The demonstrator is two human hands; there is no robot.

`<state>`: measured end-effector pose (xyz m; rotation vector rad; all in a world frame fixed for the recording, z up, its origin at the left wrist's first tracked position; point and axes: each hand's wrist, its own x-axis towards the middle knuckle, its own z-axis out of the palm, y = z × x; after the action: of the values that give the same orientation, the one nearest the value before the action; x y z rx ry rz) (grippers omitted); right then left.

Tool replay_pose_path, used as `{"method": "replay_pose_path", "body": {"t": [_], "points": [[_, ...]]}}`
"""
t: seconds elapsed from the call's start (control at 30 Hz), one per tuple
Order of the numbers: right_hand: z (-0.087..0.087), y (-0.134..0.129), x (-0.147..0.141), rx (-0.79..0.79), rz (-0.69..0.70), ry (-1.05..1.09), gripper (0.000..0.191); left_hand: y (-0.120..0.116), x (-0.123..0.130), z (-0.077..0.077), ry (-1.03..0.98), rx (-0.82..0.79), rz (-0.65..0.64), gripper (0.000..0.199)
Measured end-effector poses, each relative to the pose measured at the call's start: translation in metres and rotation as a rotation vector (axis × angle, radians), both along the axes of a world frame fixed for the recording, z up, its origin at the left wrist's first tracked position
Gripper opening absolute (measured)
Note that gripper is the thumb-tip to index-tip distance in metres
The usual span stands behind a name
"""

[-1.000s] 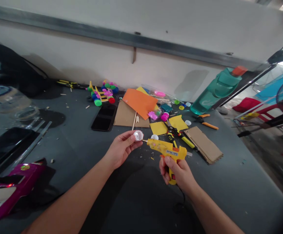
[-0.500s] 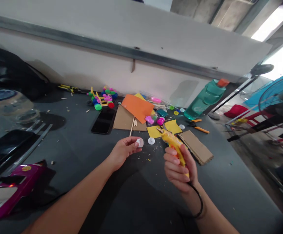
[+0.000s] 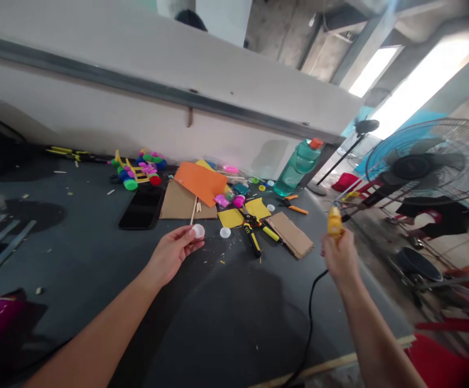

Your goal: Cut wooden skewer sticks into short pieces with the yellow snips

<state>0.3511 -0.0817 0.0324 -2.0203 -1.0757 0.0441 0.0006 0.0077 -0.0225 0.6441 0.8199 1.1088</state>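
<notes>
the white cap (image 3: 198, 231) sits in the left hand's (image 3: 174, 252) fingertips.

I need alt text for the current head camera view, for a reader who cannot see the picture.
Over a dark table, the left hand holds a white cap, while the right hand holds a yellow glue gun near the table's right edge. Between them lie another white cap and black-and-yellow pliers.

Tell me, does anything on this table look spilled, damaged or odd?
Nothing looks clearly spilled or damaged. It is just messy: small yellow and pale scraps litter the dark grey tabletop beside the left hand, and black-and-yellow pliers lie partly across yellow paper.
</notes>
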Motion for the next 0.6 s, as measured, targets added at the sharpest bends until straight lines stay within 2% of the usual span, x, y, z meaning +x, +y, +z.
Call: {"method": "replay_pose_path", "body": {"t": [0.07,0.13,0.27,0.37,0.5,0.53,0.6], "points": [[-0.025,0.003,0.004,-0.213,0.002,-0.24,0.039,-0.001,0.001,0.0,0.004,-0.005,0.006,0.019],[-0.042,0.006,0.003,-0.386,0.044,-0.391,0.041,-0.001,0.001,0.001,0.002,-0.009,0.011,0.019],[-0.054,0.008,0.0,-0.614,0.055,-0.504,0.041,-0.002,0.0,0.003,-0.018,-0.011,0.015,0.019],[-0.05,0.01,-0.003,-0.685,0.045,-0.532,0.036,-0.002,0.0,0.003,-0.025,-0.01,0.002,0.019],[-0.027,0.012,-0.028,-0.79,-0.001,-0.646,0.038,-0.001,0.001,0.003,-0.008,-0.022,-0.01,0.019],[-0.02,0.013,-0.039,-0.771,-0.001,-0.681,0.041,-0.001,0.002,0.002,-0.002,-0.024,-0.011,0.018],[-0.007,0.015,-0.067,-0.674,0.091,-0.732,0.043,-0.001,0.002,0.002,0.008,-0.027,-0.017,0.018]]}}
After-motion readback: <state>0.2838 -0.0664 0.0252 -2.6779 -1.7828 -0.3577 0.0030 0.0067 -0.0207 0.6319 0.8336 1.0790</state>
